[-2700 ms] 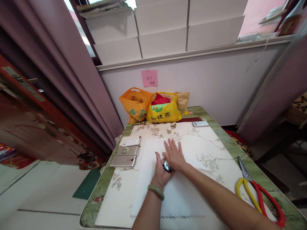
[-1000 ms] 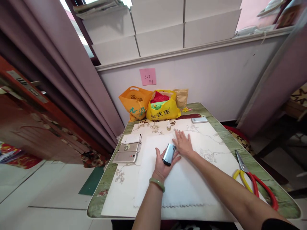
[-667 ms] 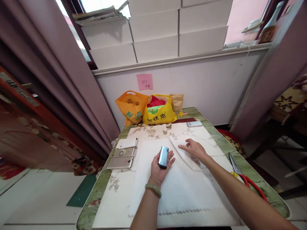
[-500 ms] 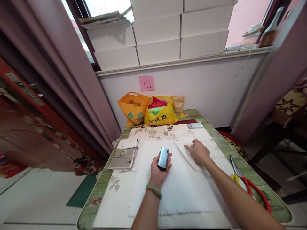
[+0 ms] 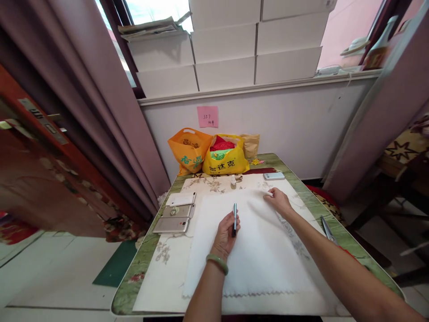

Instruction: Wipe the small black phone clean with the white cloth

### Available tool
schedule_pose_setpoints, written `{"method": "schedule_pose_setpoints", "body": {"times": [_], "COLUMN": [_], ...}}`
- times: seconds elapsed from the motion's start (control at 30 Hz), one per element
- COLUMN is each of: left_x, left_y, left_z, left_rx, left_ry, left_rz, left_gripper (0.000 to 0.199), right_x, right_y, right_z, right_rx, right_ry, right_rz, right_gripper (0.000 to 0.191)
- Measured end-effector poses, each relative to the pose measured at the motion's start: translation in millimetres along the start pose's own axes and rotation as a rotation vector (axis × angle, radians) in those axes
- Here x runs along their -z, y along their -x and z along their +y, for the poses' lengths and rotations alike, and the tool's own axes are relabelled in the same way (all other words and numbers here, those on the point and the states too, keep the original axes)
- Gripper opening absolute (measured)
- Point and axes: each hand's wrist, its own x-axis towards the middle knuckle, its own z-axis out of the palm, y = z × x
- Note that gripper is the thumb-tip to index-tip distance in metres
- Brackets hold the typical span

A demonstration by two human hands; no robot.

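My left hand (image 5: 225, 232) is closed around a slim light-blue phone (image 5: 234, 219), turned so that its narrow edge faces me. Beneath it, a white cloth (image 5: 248, 268) with a zigzag edge lies spread over the table. Further right, my right hand (image 5: 279, 201) pinches the cloth's right edge and lifts it a little, baring the floral table cover (image 5: 295, 246) below.
Several phones lie about: a white one (image 5: 181, 198) and others at the left, a silver one (image 5: 274, 176) at the back right. A small bottle (image 5: 233, 181) stands near the bags (image 5: 223, 163). Scissors (image 5: 329, 230) lie at the right, handles partly behind my forearm.
My left hand has turned the blue phone from its broad face to its edge. My right hand, earlier with fingers apart over the cloth's folded edge, now grips that edge and has lifted it.
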Motion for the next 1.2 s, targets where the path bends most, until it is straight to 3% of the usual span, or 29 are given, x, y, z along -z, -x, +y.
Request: {"method": "schedule_pose_setpoints", "body": {"times": [0.1,0.33,0.37,0.43,0.5,0.63,0.87,1.2], "left_x": [1.8,3.1,2.6,1.0,-0.6,-2.4,-7.4,-20.3], "left_y": [0.4,-3.9,-5.6,-8.6,-10.1,-8.0,1.5,2.3], "left_z": [-1.9,-4.4,-5.6,-8.3,-10.4,-10.3,-12.6,-14.1], "left_rx": [-0.015,-0.016,-0.017,-0.030,-0.047,-0.057,-0.163,-0.248], "left_ry": [-0.042,0.041,0.060,0.080,0.077,0.066,-0.205,-0.507], "left_rz": [-0.002,0.055,0.075,0.119,0.137,0.112,0.058,0.151], "left_gripper": [0.033,0.037,0.036,0.035,0.035,0.036,0.030,0.041], "right_x": [-3.9,-25.7,-29.6,-37.0,-43.2,-51.3,-53.8,-68.0], "right_y": [10.1,66.5,77.7,97.8,111.3,116.0,102.4,99.7], "right_z": [-8.4,-33.7,-36.9,-40.6,-40.8,-39.5,-56.5,-46.4], "right_rx": [0.033,0.196,0.260,0.375,0.328,0.181,0.224,0.303], "right_ry": [-0.133,-0.556,-0.600,-0.649,-0.678,-0.612,-0.370,-0.415], "right_rz": [0.064,0.104,0.038,-0.240,-0.359,-0.224,-0.040,-0.021], "right_gripper": [0.055,0.047,0.048,0.042,0.037,0.035,0.041,0.045]}}
